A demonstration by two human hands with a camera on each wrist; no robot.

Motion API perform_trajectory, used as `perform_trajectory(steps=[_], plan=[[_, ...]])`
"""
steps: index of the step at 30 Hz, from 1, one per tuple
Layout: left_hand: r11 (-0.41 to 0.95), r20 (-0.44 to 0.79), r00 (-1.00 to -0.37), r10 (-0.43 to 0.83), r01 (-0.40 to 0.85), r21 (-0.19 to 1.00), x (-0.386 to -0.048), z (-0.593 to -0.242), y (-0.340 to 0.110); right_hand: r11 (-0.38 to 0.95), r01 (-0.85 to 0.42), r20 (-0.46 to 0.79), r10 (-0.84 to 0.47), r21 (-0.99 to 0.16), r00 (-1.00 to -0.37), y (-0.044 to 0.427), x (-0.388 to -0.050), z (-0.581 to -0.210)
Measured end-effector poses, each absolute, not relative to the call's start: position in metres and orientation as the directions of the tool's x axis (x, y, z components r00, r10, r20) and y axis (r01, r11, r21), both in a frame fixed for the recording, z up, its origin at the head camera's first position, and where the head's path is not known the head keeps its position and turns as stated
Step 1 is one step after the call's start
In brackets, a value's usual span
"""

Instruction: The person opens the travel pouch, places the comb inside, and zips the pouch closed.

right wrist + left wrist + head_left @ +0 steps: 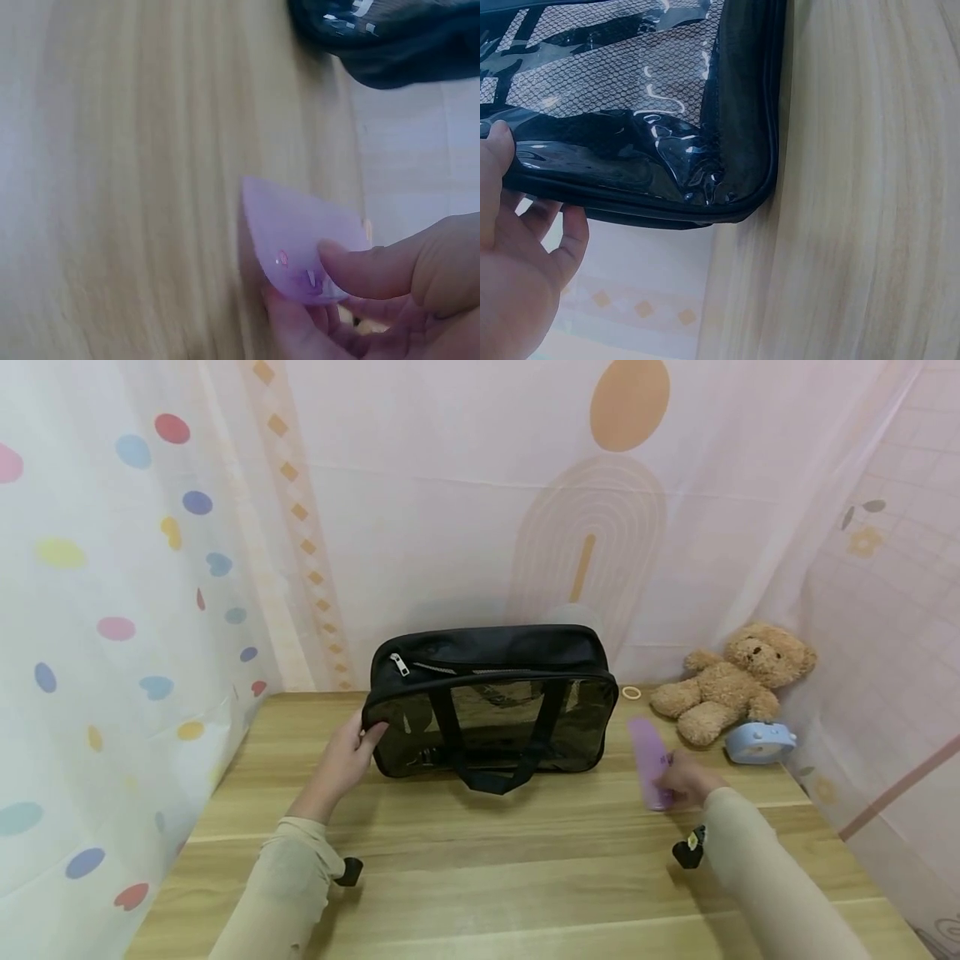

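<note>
A black bag with clear panels (491, 718) stands upright at the back of the table, its strap handle hanging in front. My left hand (351, 756) grips the bag's left side, thumb on the front panel; in the left wrist view the fingers of the left hand (525, 247) lie behind the edge of the bag (615, 150). Right of the bag, my right hand (686, 777) pinches a translucent purple item (648, 760). The right wrist view shows the thumb of the right hand (397, 292) on top of this curved purple piece (296, 232), fingers beneath.
A brown teddy bear (723, 689) lies at the back right, with a light blue clock (760, 743) in front of it. A small pale ring (632, 692) is near the table's back edge. Patterned curtains hang behind the wooden table (480, 877) and at its sides.
</note>
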State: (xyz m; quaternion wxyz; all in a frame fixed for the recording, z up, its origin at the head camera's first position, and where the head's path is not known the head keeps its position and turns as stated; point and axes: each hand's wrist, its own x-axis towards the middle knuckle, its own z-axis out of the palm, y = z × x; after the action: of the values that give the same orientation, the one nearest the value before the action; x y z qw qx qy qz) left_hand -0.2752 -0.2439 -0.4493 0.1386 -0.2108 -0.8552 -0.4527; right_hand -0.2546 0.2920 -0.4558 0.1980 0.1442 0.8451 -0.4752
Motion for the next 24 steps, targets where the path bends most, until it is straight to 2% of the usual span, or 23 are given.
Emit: perform_trajectory(steps=[4, 10, 16, 24], plan=[[0.503, 0.422, -0.876, 0.233, 0.480, 0.719, -0.274, -0.447, -0.245, 0.446, 0.434, -0.472, 0.030, -0.782, -0.881, 0.302, -0.254, -0.451], [0.498, 0.429, -0.872, 0.235, 0.487, 0.717, -0.276, -0.448, -0.245, 0.349, 0.377, -0.408, -0.017, -0.858, -0.913, 0.313, -0.248, -0.443], [0.492, 0.451, -0.862, 0.231, 0.503, 0.711, -0.277, -0.449, -0.245, 0.299, 0.245, -0.269, -0.042, -0.922, -0.962, 0.310, -0.245, -0.417], [0.483, 0.467, -0.853, 0.234, 0.519, 0.705, -0.277, -0.450, -0.245, 0.244, 0.059, -0.055, 0.023, -0.968, -0.998, 0.295, -0.247, -0.388]])
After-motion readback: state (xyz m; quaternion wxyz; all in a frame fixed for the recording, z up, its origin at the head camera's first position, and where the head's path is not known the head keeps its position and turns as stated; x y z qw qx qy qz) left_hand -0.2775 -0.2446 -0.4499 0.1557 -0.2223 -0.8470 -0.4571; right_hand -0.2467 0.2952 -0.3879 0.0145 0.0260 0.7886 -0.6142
